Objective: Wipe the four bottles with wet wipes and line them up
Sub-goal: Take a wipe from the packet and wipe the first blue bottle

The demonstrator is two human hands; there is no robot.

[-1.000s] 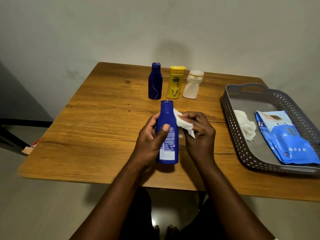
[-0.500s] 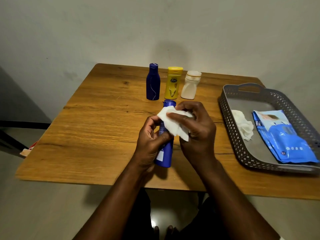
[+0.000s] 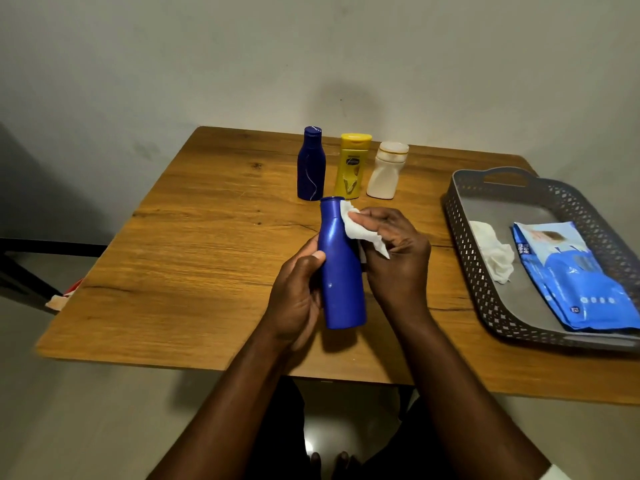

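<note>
The room is dim and warm-toned. Light from above and in front casts soft shadows beneath the hands onto the worktop and a faint blurred one on the wall. The blue bottle shows a slight sheen. Wide-angle distortion bends the worktop's edges.

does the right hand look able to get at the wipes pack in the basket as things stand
Probably not at once: the right hand is pinching a wet wipe against the blue bottle. The path to the wipes pack in the open-topped basket looks free.

Blue bottle upright — wipe touching.
</note>
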